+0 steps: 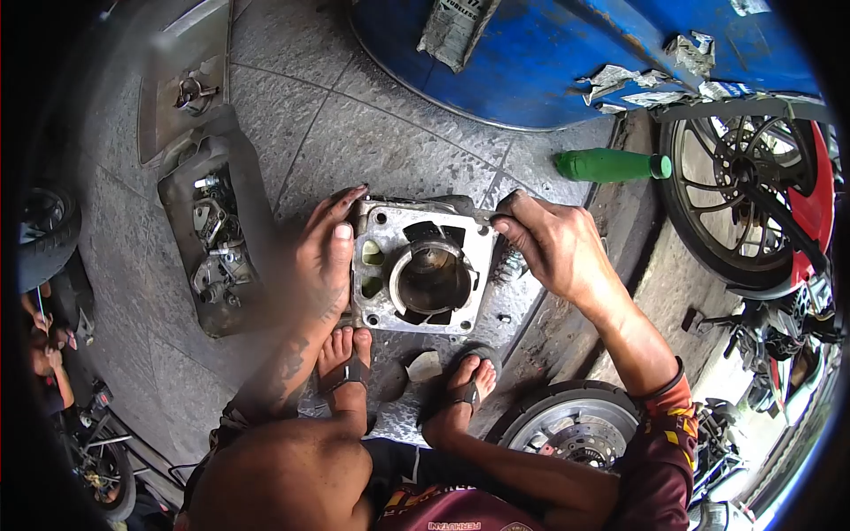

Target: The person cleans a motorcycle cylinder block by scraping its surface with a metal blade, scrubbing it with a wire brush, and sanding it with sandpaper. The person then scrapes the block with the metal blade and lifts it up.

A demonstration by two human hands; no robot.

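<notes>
A metal engine cylinder block (478,305) stands between my feet, its round bore facing up and its flat top face bare. My left hand (323,257) grips the block's left side, with the thumb along the edge and blackened fingers at the far corner. At the upper right corner, my right hand (558,239) is closed, thumb against curled fingers. Whatever it pinches there, if anything, is hidden by the fingers.
A cut-open container (173,199) of metal parts lies left, beside a tray (159,115) with a small part. A green bottle (611,165) lies near a blue drum (531,80). A loose wheel (567,425) and a motorcycle wheel (699,186) are at right.
</notes>
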